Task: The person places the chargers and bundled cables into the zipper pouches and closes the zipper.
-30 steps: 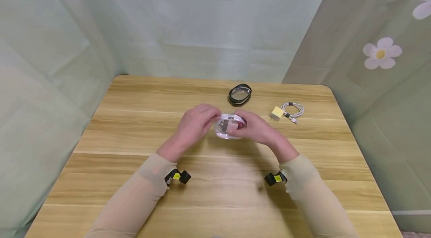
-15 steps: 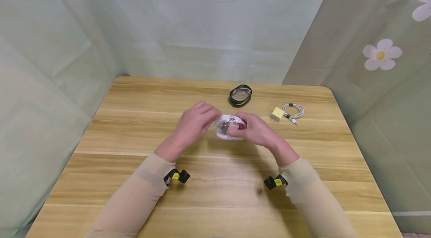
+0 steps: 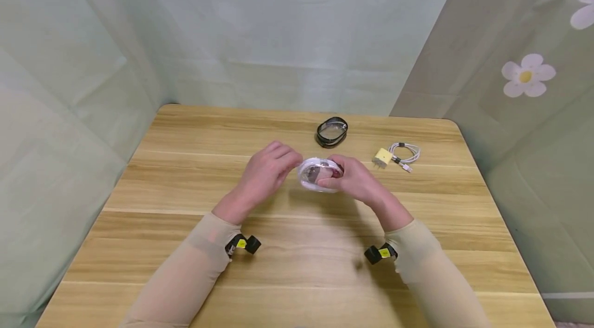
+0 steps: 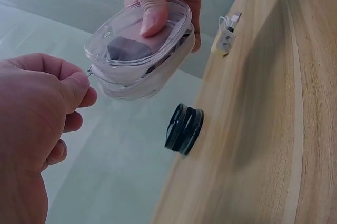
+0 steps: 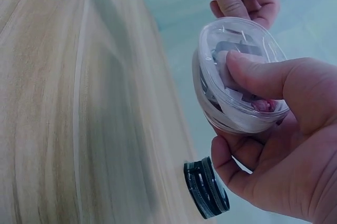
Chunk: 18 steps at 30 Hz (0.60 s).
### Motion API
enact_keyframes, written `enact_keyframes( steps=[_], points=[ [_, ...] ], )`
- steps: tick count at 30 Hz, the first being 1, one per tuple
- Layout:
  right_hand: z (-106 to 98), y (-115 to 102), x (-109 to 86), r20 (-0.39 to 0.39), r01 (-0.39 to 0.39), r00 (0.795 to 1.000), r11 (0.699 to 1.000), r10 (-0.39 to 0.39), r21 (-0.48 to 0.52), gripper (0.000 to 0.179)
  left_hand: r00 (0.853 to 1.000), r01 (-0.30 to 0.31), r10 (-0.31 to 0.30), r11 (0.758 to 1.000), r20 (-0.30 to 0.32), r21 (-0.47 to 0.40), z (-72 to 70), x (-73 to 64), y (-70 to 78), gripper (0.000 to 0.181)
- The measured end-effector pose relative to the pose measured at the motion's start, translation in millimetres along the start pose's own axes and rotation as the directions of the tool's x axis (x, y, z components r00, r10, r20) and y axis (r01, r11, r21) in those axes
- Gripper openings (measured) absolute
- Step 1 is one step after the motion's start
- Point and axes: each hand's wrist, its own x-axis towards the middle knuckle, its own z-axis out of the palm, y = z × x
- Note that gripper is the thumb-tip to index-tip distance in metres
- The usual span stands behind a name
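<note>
My right hand (image 3: 357,179) grips a small oval clear plastic zip pouch (image 3: 306,179) with white edging above the table, thumb across its see-through lid and fingers beneath. Through the lid show a dark grey piece, a pale piece and something red near the right end. At the pouch's left end my left hand (image 3: 270,169) pinches the small metal zipper pull (image 4: 89,71) between thumb and forefinger, its other fingers curled loosely. In the left wrist view the zipper side of the pouch faces the camera.
Behind the hands, a black-edged clear oval pouch (image 3: 323,142) stands near the wooden table's (image 3: 297,276) back edge. To the right lie a yellow plug charger (image 3: 382,157) and a coiled white cable (image 3: 417,151) with dark ties. Pale cloth curtains (image 3: 287,34) surround the table.
The pouch and right hand have shifted very slightly to the right, and the left hand slightly to the left. Both hands keep their hold; the things on the table stay put.
</note>
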Motion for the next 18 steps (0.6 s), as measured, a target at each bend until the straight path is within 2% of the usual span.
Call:
enact_keyframes(
  steps=[11, 18],
  points=[
    [-0.7, 6.6, 1.1, -0.035, -0.051, 0.998, 0.992, 0.055, 0.118, 0.029, 0.999, -0.015, 0.015, 1.0, -0.036, 0.002, 2.5, -2.7, -2.7, 0.01],
    [-2.0, 6.8, -0.3, -0.06, -0.07, 0.995, 0.976, 0.084, 0.204, 0.025, 0.999, -0.008, 0.009, 1.0, -0.05, 0.009, 3.2, -3.0, -4.0, 0.009]
  ],
)
